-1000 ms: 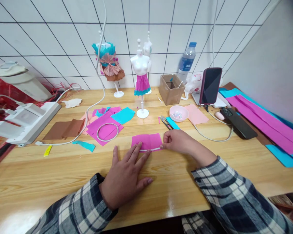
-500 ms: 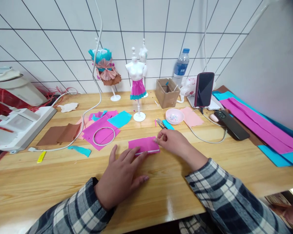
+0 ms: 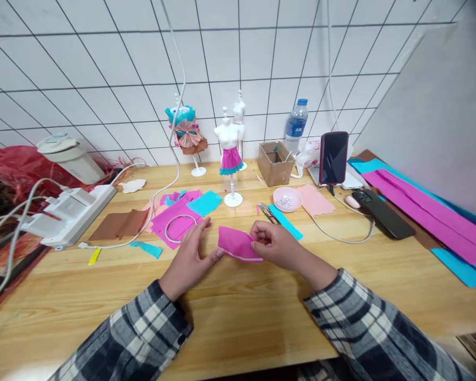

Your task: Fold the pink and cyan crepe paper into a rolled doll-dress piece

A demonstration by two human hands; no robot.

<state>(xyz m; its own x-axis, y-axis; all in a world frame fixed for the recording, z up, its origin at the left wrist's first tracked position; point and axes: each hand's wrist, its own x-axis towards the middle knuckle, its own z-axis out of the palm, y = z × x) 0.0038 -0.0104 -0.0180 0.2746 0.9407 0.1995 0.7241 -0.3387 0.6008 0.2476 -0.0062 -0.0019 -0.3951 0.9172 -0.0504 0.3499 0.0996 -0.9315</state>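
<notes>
A magenta crepe paper strip (image 3: 236,243) with a thin white line along its near edge is tilted a little off the wooden table. My right hand (image 3: 275,244) pinches it near its right end. My left hand (image 3: 193,256) is open, fingers and thumb apart, its thumb tip at the strip's lower left corner. Beyond the strip stands a small white mannequin (image 3: 228,136) wearing a magenta skirt with a turquoise hem. A roll of narrow tape (image 3: 167,227) lies on magenta paper left of my left hand. Tweezers or small scissors (image 3: 266,212) lie behind my right hand.
Behind are a cardboard box (image 3: 275,164), a water bottle (image 3: 296,124) and a pink bowl of beads (image 3: 287,199). A phone (image 3: 333,157) stands upright; another dark phone (image 3: 383,214) lies nearby. Long coloured paper strips (image 3: 428,217) lie right, a power strip (image 3: 73,214) left.
My left hand has lifted off the paper and moved left, its fingers opening. My right hand now raises the strip's right part. The view has shifted slightly.
</notes>
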